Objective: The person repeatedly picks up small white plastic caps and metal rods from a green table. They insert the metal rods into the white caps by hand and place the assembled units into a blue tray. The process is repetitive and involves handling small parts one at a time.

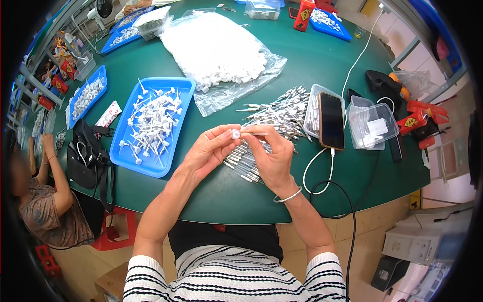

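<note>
we're pinching a small white round plastic cap [236, 134] in our left hand [214, 147], a thin pale rod [258, 134] in our right hand [274, 157], above the dark-green tabletop [216, 201]; likely mid-fitting, next needs straight alignment.

- You're in a workshop, hand-assembly type.
- Big green table [216, 204] in front of you, another person's sleeve [160, 2] at its far edge.
- Blue tray [183, 87] of near-identical white-headed parts [153, 121] by you; more such trays around.
- Bulk stock: bag of white caps [216, 48], heap of thin rods [287, 113].
- Co-worker [48, 209] seated on your left, red stool [118, 234] near.
</note>
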A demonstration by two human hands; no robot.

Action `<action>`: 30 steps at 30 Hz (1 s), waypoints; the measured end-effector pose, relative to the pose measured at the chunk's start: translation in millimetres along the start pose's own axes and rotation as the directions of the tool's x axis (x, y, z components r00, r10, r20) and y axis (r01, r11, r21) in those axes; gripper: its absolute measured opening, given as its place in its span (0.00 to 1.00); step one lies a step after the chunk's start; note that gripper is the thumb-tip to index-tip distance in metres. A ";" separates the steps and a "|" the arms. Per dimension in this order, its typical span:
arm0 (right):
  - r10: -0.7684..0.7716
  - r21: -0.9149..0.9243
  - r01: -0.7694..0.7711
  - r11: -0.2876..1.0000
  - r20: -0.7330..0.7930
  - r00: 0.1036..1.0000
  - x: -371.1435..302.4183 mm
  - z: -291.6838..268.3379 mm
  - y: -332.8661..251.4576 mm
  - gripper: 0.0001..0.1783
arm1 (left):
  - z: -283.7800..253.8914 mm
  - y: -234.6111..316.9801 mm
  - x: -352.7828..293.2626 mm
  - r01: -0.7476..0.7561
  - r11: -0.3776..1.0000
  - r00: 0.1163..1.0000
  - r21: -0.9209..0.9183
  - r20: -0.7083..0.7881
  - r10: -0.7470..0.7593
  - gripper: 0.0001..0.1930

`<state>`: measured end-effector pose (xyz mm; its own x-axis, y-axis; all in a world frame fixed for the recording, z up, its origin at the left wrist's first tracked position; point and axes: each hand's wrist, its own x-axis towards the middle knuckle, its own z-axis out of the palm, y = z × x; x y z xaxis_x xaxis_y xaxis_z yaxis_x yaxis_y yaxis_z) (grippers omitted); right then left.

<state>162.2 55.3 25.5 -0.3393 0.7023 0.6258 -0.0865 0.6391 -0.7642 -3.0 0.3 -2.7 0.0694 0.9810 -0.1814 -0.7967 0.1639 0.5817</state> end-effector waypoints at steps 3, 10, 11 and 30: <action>0.003 -0.004 -0.003 1.000 0.002 1.000 -0.3 -0.3 0.1 0.05 | 0.4 0.1 -0.1 -0.006 1.000 1.000 0.014 -0.001 0.006 0.15; 0.014 -0.006 -0.014 1.000 0.000 1.000 -0.5 -0.8 -0.7 0.06 | -0.3 -0.3 0.0 -0.006 1.000 1.000 0.008 0.004 0.006 0.15; 0.014 -0.005 -0.014 1.000 -0.003 1.000 -0.6 -0.7 -0.3 0.06 | -0.3 -0.3 0.1 -0.005 1.000 1.000 0.007 0.003 0.005 0.15; 0.036 0.007 -0.036 0.999 -0.014 0.999 -1.9 0.0 1.9 0.05 | 0.1 0.1 -0.5 0.007 1.000 1.000 0.018 0.000 -0.007 0.15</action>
<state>162.7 55.3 22.9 -0.3294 0.7294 0.5996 -0.0808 0.6109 -0.7876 -3.1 -0.2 -2.4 0.0751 0.9797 -0.1858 -0.7853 0.1730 0.5944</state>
